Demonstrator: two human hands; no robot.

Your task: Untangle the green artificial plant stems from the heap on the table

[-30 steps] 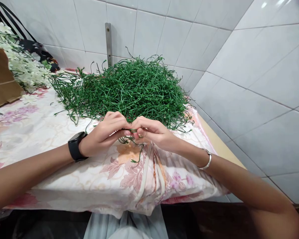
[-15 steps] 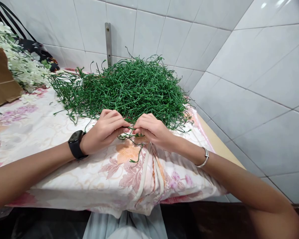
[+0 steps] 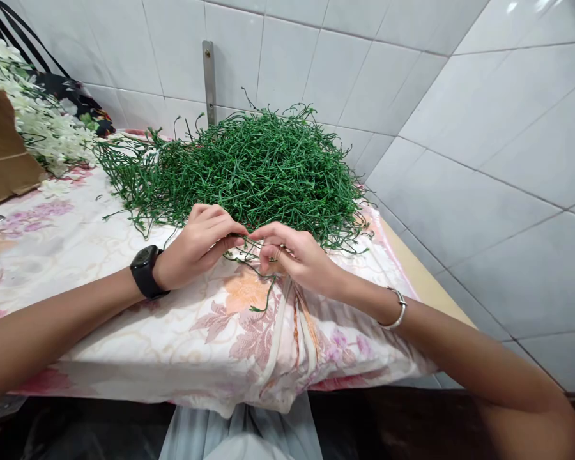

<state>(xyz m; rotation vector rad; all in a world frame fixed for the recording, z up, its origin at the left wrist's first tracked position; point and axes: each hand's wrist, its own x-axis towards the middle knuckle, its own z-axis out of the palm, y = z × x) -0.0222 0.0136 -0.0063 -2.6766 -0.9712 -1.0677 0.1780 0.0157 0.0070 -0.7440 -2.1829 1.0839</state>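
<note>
A large heap of thin green stems point(image 3: 268, 166) lies on the flowered tablecloth point(image 3: 172, 332), in front of the tiled wall. At the near edge of the heap, my left hand point(image 3: 204, 246) pinches a green stem between thumb and fingertips. My right hand point(image 3: 292, 252) is close beside it, its index fingertip at the left fingertips and its thumb apart from the index finger. A thin stem passes between the two hands. One more green stem point(image 3: 269, 294) hangs or lies on the cloth just below them; whether it joins the held one is unclear.
White artificial flowers point(image 3: 52, 131) and brown cardboard point(image 3: 4, 147) are at the left, by a dark patterned bag point(image 3: 76, 99). A metal strip point(image 3: 209, 80) stands against the tiled wall point(image 3: 292, 57). Gathered cloth folds lie near the table's front edge.
The fingers of my right hand have spread from their pinch, with the index finger stretched to the left. My left hand has shifted slightly up and left, still on the stem.
</note>
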